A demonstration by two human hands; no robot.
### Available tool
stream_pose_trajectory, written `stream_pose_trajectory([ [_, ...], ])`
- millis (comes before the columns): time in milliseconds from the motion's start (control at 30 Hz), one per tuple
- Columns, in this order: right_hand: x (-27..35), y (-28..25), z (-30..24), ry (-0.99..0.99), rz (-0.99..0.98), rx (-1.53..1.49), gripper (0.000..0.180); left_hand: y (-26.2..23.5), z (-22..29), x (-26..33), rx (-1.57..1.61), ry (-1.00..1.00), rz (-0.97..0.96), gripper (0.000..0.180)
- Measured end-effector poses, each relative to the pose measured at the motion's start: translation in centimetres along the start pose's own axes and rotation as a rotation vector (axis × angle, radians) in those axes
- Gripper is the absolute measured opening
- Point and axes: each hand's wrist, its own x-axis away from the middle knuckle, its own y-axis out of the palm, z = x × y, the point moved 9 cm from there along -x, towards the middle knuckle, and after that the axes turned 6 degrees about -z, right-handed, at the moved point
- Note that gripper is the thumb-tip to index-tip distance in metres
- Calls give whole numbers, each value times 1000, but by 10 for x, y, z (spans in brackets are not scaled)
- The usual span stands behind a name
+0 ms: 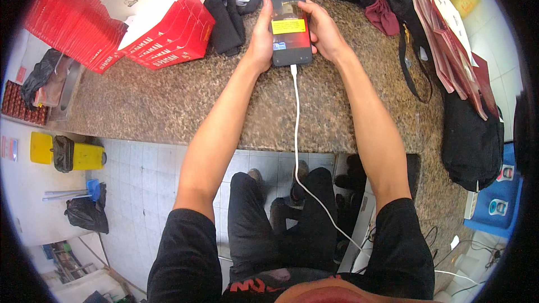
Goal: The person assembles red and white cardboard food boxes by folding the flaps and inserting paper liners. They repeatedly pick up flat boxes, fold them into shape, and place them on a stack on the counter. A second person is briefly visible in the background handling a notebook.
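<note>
A dark smartphone (291, 47) is held upright between my two hands over the brown granite counter (213, 98). Its screen is lit, with a yellow box and a red area below it. My left hand (261, 39) grips the phone's left edge, thumb along the side. Around the right edge, my right hand (325, 31) has its fingers bent against the phone. A white charging cable (296, 112) is plugged into the phone's bottom end and runs down over the counter edge, past my lap to the lower right.
Stacks of red boxes (168, 39) stand at the left of the counter, with black cloth (224, 25) beside them. On the right lie a black bag (473, 140) and dark red folders (443, 39). A yellow bin (87, 156) and a blue dustpan (93, 189) are at far left.
</note>
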Motion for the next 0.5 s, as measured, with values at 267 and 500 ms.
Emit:
stream_pose_trajectory([
  [267,1,-9,9,22,79,11,75,2,-2,1,27,-9,15,101],
  [500,5,-2,8,52,35,-20,64,3,3,3,2,7,32,99],
])
